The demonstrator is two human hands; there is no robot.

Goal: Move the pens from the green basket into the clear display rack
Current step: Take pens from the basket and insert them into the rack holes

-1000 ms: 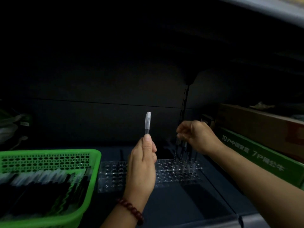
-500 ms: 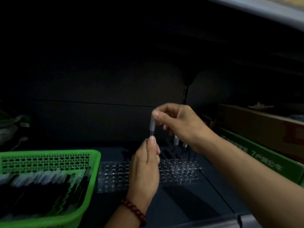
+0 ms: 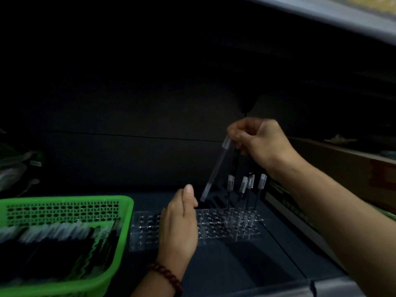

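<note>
My right hand (image 3: 260,142) pinches the capped top of a pen (image 3: 215,171), which hangs tilted above the clear display rack (image 3: 214,229). Several pens (image 3: 244,189) with pale caps stand upright in the rack's right end. My left hand (image 3: 179,227) hovers over the rack's left-middle, fingers together and holding nothing, the thumb tip just left of the pen's lower end. The green basket (image 3: 70,201) at the lower left holds many dark pens lying side by side.
A green box (image 3: 278,192) and a brown carton (image 3: 342,163) lie along the right of the dark shelf. Pale plastic bags (image 3: 15,168) sit at the far left. A grey shelf edge (image 3: 342,16) runs overhead.
My right hand came from the rack, took the pen by its cap from my left hand and lifted it right. My left hand let go and sank toward the rack.
</note>
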